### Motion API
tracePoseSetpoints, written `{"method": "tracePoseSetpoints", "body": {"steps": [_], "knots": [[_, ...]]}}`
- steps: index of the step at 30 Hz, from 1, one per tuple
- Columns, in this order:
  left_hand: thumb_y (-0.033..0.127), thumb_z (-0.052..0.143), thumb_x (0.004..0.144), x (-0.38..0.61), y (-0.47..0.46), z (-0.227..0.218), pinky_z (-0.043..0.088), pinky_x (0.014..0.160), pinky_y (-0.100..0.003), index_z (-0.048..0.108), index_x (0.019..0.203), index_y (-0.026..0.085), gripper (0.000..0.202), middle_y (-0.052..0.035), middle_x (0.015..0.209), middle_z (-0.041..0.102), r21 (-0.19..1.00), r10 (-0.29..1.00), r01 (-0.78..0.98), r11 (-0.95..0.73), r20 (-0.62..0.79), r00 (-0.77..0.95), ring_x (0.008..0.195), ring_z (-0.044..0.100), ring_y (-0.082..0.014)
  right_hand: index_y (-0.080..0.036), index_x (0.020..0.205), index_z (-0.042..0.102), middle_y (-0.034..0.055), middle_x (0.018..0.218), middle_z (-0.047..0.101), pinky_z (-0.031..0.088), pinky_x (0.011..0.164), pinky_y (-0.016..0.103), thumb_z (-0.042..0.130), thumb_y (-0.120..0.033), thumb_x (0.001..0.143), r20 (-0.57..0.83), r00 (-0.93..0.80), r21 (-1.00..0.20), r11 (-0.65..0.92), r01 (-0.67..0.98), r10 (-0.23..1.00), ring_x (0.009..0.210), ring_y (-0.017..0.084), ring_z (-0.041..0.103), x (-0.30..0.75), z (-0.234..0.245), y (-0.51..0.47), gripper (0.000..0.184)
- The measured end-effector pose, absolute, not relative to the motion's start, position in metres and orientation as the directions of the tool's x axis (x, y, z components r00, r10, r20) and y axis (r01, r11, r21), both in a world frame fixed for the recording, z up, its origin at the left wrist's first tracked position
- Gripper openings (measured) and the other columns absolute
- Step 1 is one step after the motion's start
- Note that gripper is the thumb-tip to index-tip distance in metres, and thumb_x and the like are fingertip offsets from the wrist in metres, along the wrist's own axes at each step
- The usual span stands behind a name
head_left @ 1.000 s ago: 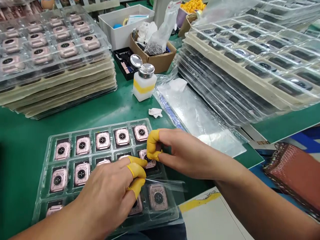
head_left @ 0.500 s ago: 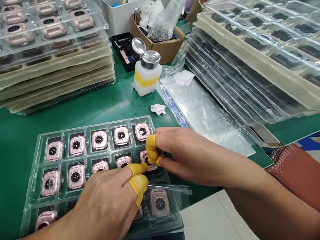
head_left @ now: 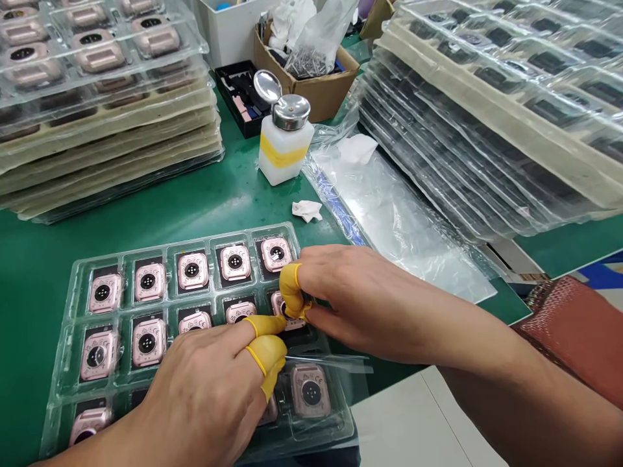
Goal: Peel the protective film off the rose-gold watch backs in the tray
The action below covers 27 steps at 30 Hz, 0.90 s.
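Rows of pink smartwatch bodies [head_left: 193,270] lie back side up in a clear plastic tray [head_left: 73,324]. My right hand [head_left: 341,292], yellow cots on thumb and index finger, is closed in a pinch over a watch body [head_left: 278,303] at the second row's right end; anything between those fingertips is hidden. From the other side, my left hand [head_left: 219,370] reaches across the tray, with its index fingertip at that same watch. Its other cot-covered fingers are closed at the edge of a clear plastic film [head_left: 331,362], which lies over another watch [head_left: 310,390] below.
Tall stacks of filled trays stand at left [head_left: 111,130] and right [head_left: 467,130]. Between them are a white pump bottle [head_left: 285,152] with its lid up, a black box [head_left: 233,84] and a cardboard box [head_left: 321,97]. Crumpled tissue [head_left: 306,210] and plastic bags [head_left: 403,214] lie nearby.
Both hands keep almost the same pose at the same watch. The whole view has shifted very slightly; nothing has visibly been taken or let go.
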State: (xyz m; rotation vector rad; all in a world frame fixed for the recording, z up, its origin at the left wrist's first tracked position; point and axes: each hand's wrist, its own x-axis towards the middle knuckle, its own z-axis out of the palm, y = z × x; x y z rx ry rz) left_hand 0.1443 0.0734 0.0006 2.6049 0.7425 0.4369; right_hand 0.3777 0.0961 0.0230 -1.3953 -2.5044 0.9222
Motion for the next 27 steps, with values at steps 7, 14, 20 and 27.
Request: {"method": "tracePoseSetpoints", "body": {"steps": [7,14,20,27], "knots": [[0.009,0.046,0.092,0.145,0.075,0.002,0.061,0.052,-0.034,0.069,0.098,0.017,0.025,-0.0088,0.101,0.08,0.44,0.549,0.427,-0.79,0.198,0.812,0.078,0.078,-0.0245,-0.02,0.076,0.055,0.0001,0.077,0.059,0.027,0.06,0.029,0.058,-0.004,0.081,-0.197,-0.564,-0.554,0.384,0.739,0.802,0.072,0.016,0.053,0.377,0.024,0.099,0.017],[0.009,0.044,0.092,0.149,0.072,0.004,0.049,0.044,-0.032,0.07,0.083,0.02,0.029,-0.0005,0.069,0.069,0.377,0.532,0.438,-0.816,0.196,0.824,0.052,0.064,-0.019,-0.02,0.076,0.054,0.0003,0.079,0.062,0.028,0.061,0.03,0.06,-0.003,0.08,-0.166,-0.58,-0.545,0.416,0.728,0.798,0.074,0.017,0.055,0.377,0.021,0.096,0.018],[0.005,0.046,0.087,0.154,0.069,0.006,0.041,0.041,-0.034,0.062,0.071,0.022,0.028,0.0009,0.061,0.059,0.297,0.524,0.462,-0.836,0.18,0.832,0.047,0.055,-0.0193,-0.019,0.077,0.057,0.0009,0.079,0.063,0.034,0.064,0.03,0.061,-0.003,0.082,-0.108,-0.596,-0.527,0.463,0.713,0.796,0.075,0.018,0.055,0.375,0.019,0.091,0.017],[0.006,0.05,0.082,0.151,0.068,0.004,0.044,0.043,-0.035,0.061,0.079,0.023,0.019,0.0008,0.066,0.06,0.27,0.511,0.47,-0.841,0.107,0.853,0.05,0.058,-0.0208,-0.015,0.093,0.069,0.0058,0.085,0.065,0.041,0.071,0.034,0.062,-0.017,0.094,0.042,-0.492,-0.498,0.445,0.744,0.87,0.084,0.023,0.055,0.387,0.018,0.088,0.007]]}}
